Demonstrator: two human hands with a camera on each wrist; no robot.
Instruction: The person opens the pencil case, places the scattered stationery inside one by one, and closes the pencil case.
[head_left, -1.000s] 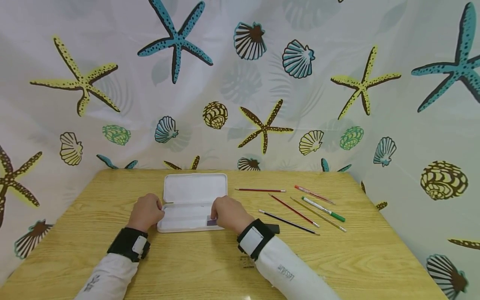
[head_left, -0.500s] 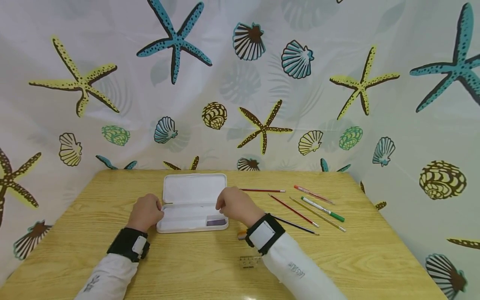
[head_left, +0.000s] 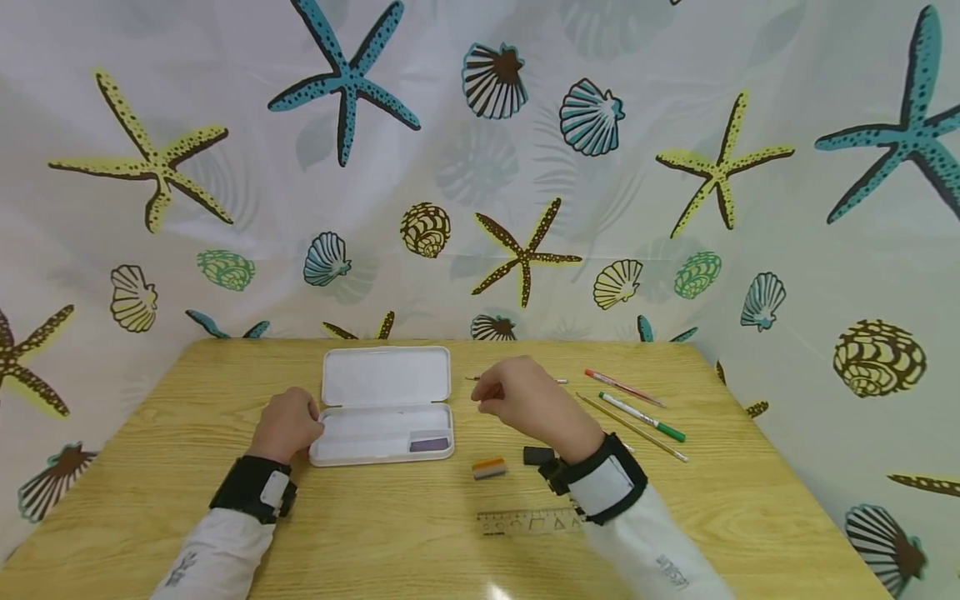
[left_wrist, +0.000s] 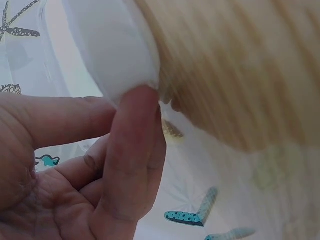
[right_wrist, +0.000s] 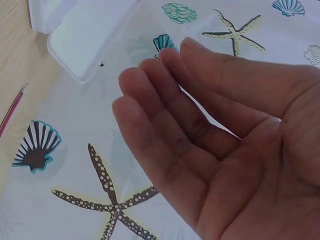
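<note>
A white pencil case [head_left: 352,421] lies with its lid [head_left: 386,377] raised, left of the table's middle. In its small right compartment sits a flat purple-grey block [head_left: 428,445]. My left hand [head_left: 285,425] holds the case's left end; in the left wrist view the thumb and index finger pinch its white edge [left_wrist: 120,55]. My right hand [head_left: 525,400] hovers to the right of the case, fingers loosely bent, with nothing in it. The right wrist view shows its bare palm [right_wrist: 215,165] and part of the case [right_wrist: 90,40]. Beneath the right wrist is a dark block [head_left: 537,456].
An orange-and-grey block [head_left: 489,467] lies in front of the case. Nearer me is a clear ruler [head_left: 517,522], partly under the right sleeve. On the right are a red pen [head_left: 622,387], a green-capped marker [head_left: 641,417] and a yellowish pencil [head_left: 633,427]. My right hand hides other pencils.
My right hand has lifted out of the case's small compartment and moved right, uncovering the purple-grey block, the orange-and-grey block and the ruler. The left hand has stayed on the case.
</note>
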